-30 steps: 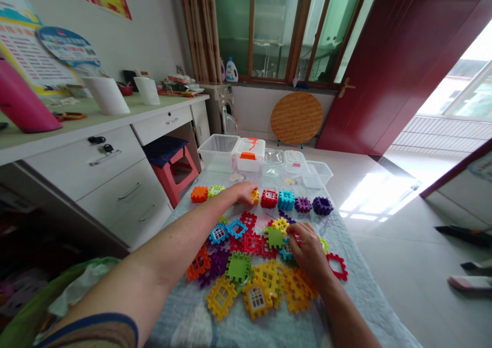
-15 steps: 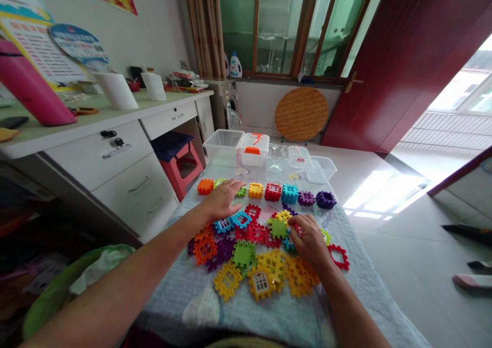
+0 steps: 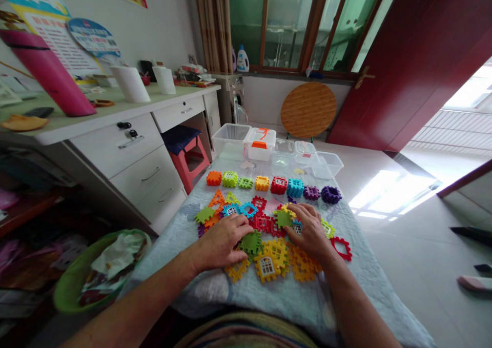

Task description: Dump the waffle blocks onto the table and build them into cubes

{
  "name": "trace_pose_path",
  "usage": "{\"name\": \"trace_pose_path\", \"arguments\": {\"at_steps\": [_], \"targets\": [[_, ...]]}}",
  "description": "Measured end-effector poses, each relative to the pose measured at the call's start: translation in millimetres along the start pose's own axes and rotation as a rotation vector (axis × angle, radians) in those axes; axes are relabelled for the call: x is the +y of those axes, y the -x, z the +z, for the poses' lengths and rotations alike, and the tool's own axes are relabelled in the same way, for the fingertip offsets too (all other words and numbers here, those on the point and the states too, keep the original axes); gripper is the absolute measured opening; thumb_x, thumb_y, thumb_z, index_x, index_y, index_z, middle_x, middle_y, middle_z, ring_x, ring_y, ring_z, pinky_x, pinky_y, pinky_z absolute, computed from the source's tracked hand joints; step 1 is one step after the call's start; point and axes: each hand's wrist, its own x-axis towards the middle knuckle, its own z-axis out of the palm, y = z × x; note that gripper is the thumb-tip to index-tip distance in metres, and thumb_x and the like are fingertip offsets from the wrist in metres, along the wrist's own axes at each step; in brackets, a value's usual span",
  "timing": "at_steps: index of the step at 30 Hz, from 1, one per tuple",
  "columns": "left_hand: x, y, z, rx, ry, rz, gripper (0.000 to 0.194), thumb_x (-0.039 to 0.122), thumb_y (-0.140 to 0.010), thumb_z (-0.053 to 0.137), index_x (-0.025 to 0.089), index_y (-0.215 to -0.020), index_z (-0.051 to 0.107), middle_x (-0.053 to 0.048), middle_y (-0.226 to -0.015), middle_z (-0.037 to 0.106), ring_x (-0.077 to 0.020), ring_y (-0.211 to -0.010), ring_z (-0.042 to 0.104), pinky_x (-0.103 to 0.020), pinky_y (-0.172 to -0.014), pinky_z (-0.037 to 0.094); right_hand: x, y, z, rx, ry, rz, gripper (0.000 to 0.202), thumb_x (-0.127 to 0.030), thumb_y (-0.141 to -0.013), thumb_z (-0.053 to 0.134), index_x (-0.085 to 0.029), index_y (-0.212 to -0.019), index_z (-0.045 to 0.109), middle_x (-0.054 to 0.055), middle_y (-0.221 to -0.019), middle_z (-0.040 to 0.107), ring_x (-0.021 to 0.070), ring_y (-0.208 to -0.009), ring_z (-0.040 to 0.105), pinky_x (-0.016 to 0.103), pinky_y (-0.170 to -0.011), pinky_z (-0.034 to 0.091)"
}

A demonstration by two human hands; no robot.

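Note:
My left hand (image 3: 225, 239) is over the left part of a pile of flat, notched plastic building tiles. Its thumb and fingers are apart, beside a green tile (image 3: 251, 242) that they partly cover; no firm grip shows. My right hand (image 3: 308, 231) is spread over the pile's right side, fingertips by another green tile (image 3: 283, 219) and a yellow piece. Yellow tiles (image 3: 277, 251), one with a white window, lie between the hands. Red tiles (image 3: 262, 222) and a blue frame (image 3: 249, 209) sit farther back. Behind the pile runs a row of assembled cubes, including a red cube (image 3: 279, 185).
Clear plastic boxes (image 3: 231, 132) and a lidded box with an orange latch (image 3: 260, 145) stand at the table's far end. A red tile frame (image 3: 342, 249) lies near the right edge. Left are a pink stool (image 3: 191, 161), a white desk (image 3: 115, 148) and a green basket (image 3: 63, 291).
My left hand has come back toward me from the cube row to the green tile. A green tile now shows at the pile's left. My right hand's fingers have spread wider.

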Motion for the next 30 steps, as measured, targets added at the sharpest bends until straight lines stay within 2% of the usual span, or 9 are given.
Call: {"name": "trace_pose_path", "arguments": {"at_steps": [5,15,22,25,30], "targets": [[6.8,-8.0,2.3,-0.035,-0.007,0.004,0.046,0.039,-0.074,0.074,0.022,-0.114,0.06,-0.008,-0.116,0.059,-0.0259,-0.108,0.053,-0.039,-0.097,0.041,2.9,0.5,3.0,-0.034,-0.013,-0.027,0.053,-0.03,-0.077,0.066,-0.022,-0.128,0.056,0.012,-0.125,0.063,0.0314,-0.119,0.049,0.051,-0.098,0.038],[6.0,-17.2,-1.2,-0.059,0.029,0.003,0.03,0.031,-0.078,0.069,0.021,-0.105,0.063,-0.006,-0.105,0.064,-0.0234,-0.099,0.058,-0.033,-0.087,0.045,5.1,0.2,5.0,-0.054,-0.023,-0.006,0.04,-0.031,-0.081,0.065,-0.021,-0.119,0.059,0.01,-0.117,0.065,0.0293,-0.11,0.052,0.046,-0.095,0.04],[5.1,-21.4,4.1,-0.033,0.036,0.02,0.012,0.024,-0.09,0.053,0.02,-0.093,0.064,-0.004,-0.096,0.067,-0.0204,-0.093,0.06,-0.032,-0.086,0.045,0.6,-1.3,2.6,-0.02,-0.059,0.05,0.038,-0.035,-0.083,0.065,-0.022,-0.117,0.06,0.009,-0.112,0.067,0.028,-0.109,0.054,0.045,-0.095,0.042],[1.7,-26.2,6.5,0.017,0.08,-0.016,0.014,0.023,-0.091,0.05,0.02,-0.09,0.063,-0.004,-0.093,0.066,-0.0192,-0.091,0.059,-0.03,-0.084,0.044,-1.3,-1.4,1.8,-0.016,-0.063,0.061,0.037,-0.035,-0.082,0.066,-0.022,-0.116,0.061,0.009,-0.112,0.066,0.0274,-0.108,0.055,0.044,-0.096,0.043],[-3.9,-36.4,2.8,0.195,0.295,-0.111,0.022,0.028,-0.096,0.043,0.02,-0.092,0.063,-0.003,-0.094,0.065,-0.0168,-0.089,0.059,-0.028,-0.084,0.044,-1.7,-1.0,2.0,-0.001,-0.063,0.061,0.036,-0.035,-0.082,0.066,-0.021,-0.114,0.062,0.009,-0.111,0.067,0.0266,-0.107,0.055,0.042,-0.094,0.044]]}}
